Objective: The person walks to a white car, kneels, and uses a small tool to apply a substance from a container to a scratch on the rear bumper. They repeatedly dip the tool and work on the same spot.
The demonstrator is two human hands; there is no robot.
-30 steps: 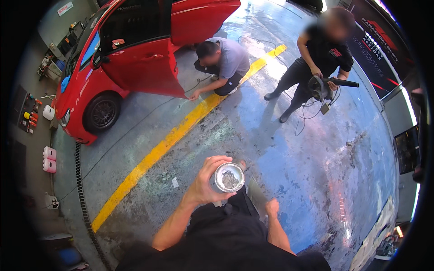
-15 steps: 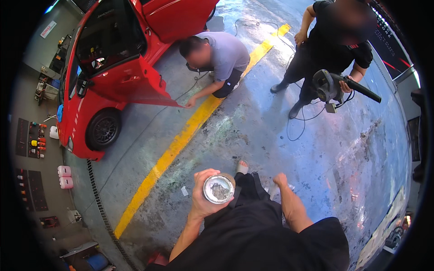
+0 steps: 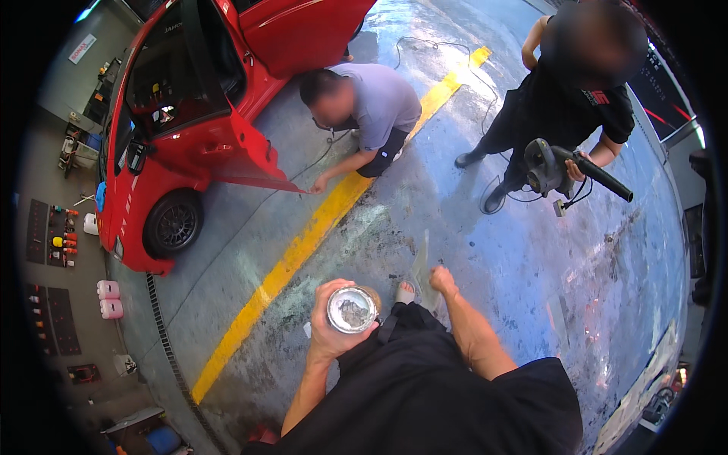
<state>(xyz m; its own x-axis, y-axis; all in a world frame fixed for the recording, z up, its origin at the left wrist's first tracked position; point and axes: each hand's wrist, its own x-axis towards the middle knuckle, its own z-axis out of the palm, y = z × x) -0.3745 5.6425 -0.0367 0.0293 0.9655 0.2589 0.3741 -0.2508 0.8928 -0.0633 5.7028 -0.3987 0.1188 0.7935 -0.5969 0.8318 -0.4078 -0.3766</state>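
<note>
1. Filling the upper left, a red car has its doors open.
2. At lower centre, the left hand is wrapped around a cylindrical container, silvery round end facing up.
3. At upper centre, a grey-shirted person crouches by a yellow floor line.
4. Near the frame's middle, the right hand is curled; I cannot tell whether it pinches the pale strip just beside it.
5. At upper right, a person in black holds a leaf blower.

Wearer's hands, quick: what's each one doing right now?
Left hand: closed, holding a round container.
Right hand: looks closed; whether it grips the pale strip beside it cannot be told.
</note>
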